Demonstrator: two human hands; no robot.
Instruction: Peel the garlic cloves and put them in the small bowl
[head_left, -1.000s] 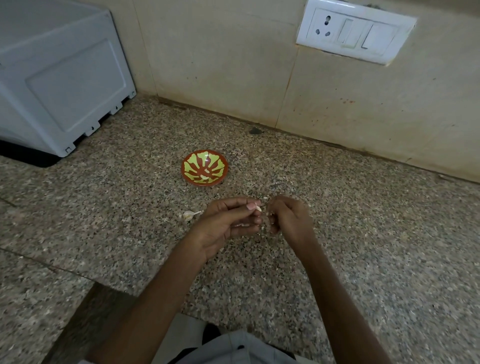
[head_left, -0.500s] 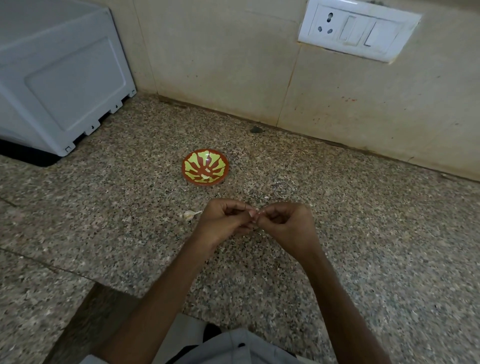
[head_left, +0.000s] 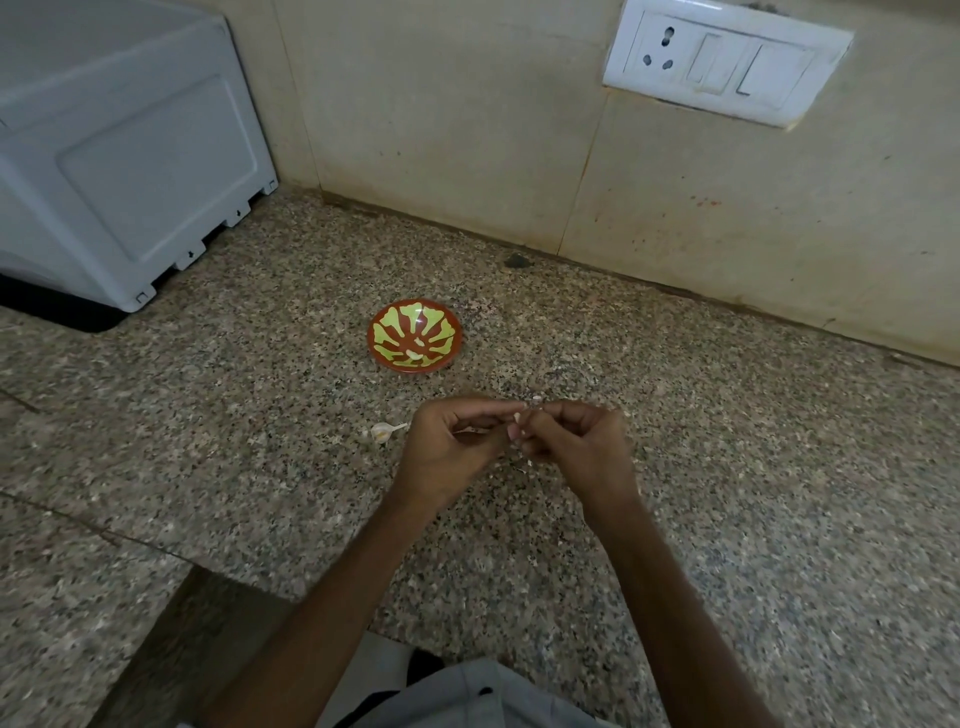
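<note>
Left hand (head_left: 452, 457) and right hand (head_left: 576, 447) meet fingertip to fingertip low over the counter (head_left: 727, 467). Both are curled, pinching one clove (head_left: 518, 418) between them. So little of it shows that I cannot tell how much skin is left. Working just in front of the bowl (head_left: 415, 302) likely keeps the drop short. A peeled clove (head_left: 414, 355) lies inside the bowl, and a spare clove (head_left: 382, 432) waits on the counter beside the left hand.
</note>
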